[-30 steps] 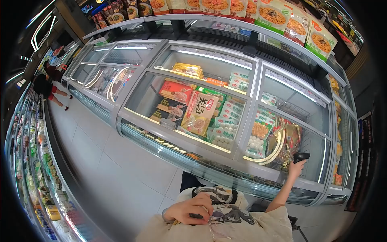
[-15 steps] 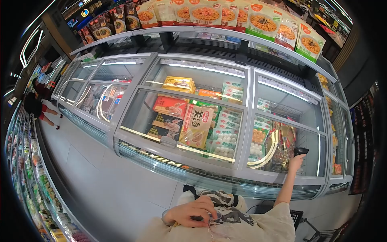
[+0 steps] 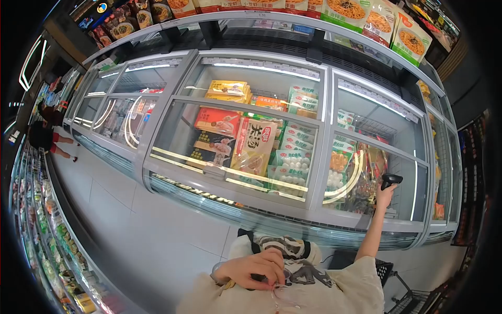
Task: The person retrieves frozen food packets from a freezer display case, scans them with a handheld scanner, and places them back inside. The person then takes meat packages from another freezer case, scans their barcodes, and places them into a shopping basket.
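My right hand is closed round the handle of a black handheld barcode scanner, at the end of an outstretched arm. The scanner is over the right-hand glass section of a chest freezer. Behind that glass lie bags of white balls and shiny dark-and-red packs. Close to my chest, my left hand has its fingers curled together over a small dark thing, mostly hidden by them. Thin pinkish cords hang below the fingers.
The freezer's middle section holds a large yellow bag, red boxes and green-white bags. Noodle packs line the shelf above. A wheeled cart stands at lower right. Two people are at far left, beside a stocked shelf.
The view has tipped down a little, so the freezer sits higher in it. My right hand and the scanner have moved slightly up. My left hand stays at my chest.
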`<state>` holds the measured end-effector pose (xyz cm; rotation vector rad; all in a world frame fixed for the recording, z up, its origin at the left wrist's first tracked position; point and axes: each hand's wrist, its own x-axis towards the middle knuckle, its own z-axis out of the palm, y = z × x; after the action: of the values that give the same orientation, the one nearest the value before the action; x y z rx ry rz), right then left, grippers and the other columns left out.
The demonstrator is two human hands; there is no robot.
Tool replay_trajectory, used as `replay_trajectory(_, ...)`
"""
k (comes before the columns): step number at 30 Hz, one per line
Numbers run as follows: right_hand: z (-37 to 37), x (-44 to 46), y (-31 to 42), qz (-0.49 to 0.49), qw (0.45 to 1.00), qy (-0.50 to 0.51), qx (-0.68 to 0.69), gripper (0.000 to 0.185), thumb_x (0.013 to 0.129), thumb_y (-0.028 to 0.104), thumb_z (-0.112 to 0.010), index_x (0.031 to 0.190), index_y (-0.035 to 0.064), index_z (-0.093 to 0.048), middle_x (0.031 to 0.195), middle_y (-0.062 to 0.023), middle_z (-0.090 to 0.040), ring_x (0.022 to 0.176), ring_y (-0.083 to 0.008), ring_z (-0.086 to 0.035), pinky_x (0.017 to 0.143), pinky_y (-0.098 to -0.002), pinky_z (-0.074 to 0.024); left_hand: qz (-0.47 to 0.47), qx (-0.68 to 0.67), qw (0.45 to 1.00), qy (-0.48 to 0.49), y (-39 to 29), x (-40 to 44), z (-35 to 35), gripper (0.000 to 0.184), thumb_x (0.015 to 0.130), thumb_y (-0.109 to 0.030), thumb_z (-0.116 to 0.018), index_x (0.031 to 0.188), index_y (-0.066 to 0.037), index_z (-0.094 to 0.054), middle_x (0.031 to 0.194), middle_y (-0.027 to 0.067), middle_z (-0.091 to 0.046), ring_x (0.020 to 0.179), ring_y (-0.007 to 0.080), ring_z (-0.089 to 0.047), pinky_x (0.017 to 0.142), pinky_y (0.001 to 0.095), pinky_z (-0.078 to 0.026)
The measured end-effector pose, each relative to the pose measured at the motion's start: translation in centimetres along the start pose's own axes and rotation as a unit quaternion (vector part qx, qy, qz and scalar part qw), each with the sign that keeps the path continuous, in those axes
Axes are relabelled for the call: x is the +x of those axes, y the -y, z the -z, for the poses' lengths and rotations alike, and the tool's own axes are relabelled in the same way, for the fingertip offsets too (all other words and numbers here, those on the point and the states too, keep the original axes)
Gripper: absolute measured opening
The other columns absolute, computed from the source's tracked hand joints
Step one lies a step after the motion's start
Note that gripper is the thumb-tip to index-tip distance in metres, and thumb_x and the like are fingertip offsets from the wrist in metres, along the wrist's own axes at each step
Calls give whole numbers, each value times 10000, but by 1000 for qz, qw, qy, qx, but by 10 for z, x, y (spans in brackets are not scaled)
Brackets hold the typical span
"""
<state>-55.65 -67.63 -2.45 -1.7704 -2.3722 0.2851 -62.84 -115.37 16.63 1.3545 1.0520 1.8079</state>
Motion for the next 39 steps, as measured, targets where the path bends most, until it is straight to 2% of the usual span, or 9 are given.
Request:
replay_trajectory(10, 1, -13, -18, 24, 999, 5, 44, 888, 708, 419, -554, 1300, 71, 9, 1092, -277, -409, 968, -404, -458, 803, -422, -384, -76, -17, 995, -68, -9, -11, 10, 84, 694, 0, -607, 741, -55, -565, 804, 46, -603, 739, 180, -492, 765, 396, -306)
replay_trajectory(16, 32, -31, 5, -47, 998, 40, -15, 879, 694, 432, -571, 1311, 119, -29, 1185, -240, -356, 1088, -355, -377, 851, -562, -253, -134, -44, 972, -187, -13, -6, 11, 123, 666, 4, -628, 684, -71, -533, 707, 67, -617, 698, 172, -492, 778, 391, -259)
replay_trajectory(19, 27, -32, -2, 2, 988, -80, -130, 835, 709, 442, -551, 1316, 187, -38, 1241, -168, -317, 1148, -283, -306, 822, -640, -174, -124, 21, 952, -281, -29, -5, 19, 163, 651, -16, -643, 651, -94, -500, 644, 43, -616, 684, 153, -478, 788, 394, -222)
replay_trajectory(25, 81, -62, 51, 143, 962, -220, -73, 751, 744, 406, -523, 1314, 188, -85, 1274, -101, -278, 1191, -272, -221, 851, -639, -107, -186, 347, 888, -238, -87, 1, 32, 256, 649, -54, -653, 599, -140, -417, 515, -48, -567, 658, 103, -448, 808, 384, -216)
replay_trajectory(31, 118, -103, 98, 213, 952, -219, 28, 673, 743, 341, -529, 1295, 156, -191, 1266, -92, -306, 1181, -275, -241, 895, -582, -93, -210, 174, 821, -501, -75, 12, 49, 286, 591, -69, -656, 681, -121, -389, 479, -9, -466, 647, 114, -416, 813, 375, -261)
replay_trajectory(32, 130, -119, 109, 271, 940, -192, 73, 626, 730, 292, -546, 1263, 142, -253, 1240, -101, -334, 1159, -279, -272, 899, -557, -129, -209, 131, 799, -549, -74, 14, 50, 300, 580, -72, -656, 695, -118, -383, 475, 2, -449, 643, 117, -411, 813, 372, -270)
replay_trajectory(34, 159, -158, 128, 381, 901, -134, 157, 541, 704, 194, -580, 1199, 112, -378, 1188, -117, -389, 1115, -288, -334, 907, -506, -201, -42, -77, 879, -468, -72, 15, 49, 221, 700, -13, -580, 678, -72, -369, 658, 71, -522, 733, 138, -428, 545, 220, -411)
replay_trajectory(35, 167, -182, 134, 422, 865, -85, 259, 485, 669, 122, -596, 1129, 104, -444, 1120, -119, -435, 1032, -276, -404, 864, -453, -278, -3, -78, 889, -451, -67, 15, 46, 225, 698, 1, -580, 678, -72, -368, 664, 70, -516, 714, 135, -431, 567, 222, -409)
replay_trajectory(39, 193, -226, 146, 696, 590, 3, 409, 415, 595, -17, -606, 980, 132, -563, 878, -69, -533, 660, -164, -496, 595, -275, -414, 88, -35, 941, -326, -47, 12, 42, 226, 706, 44, -567, 686, -69, -372, 696, 57, -492, 647, 126, -478, 634, 225, -395)
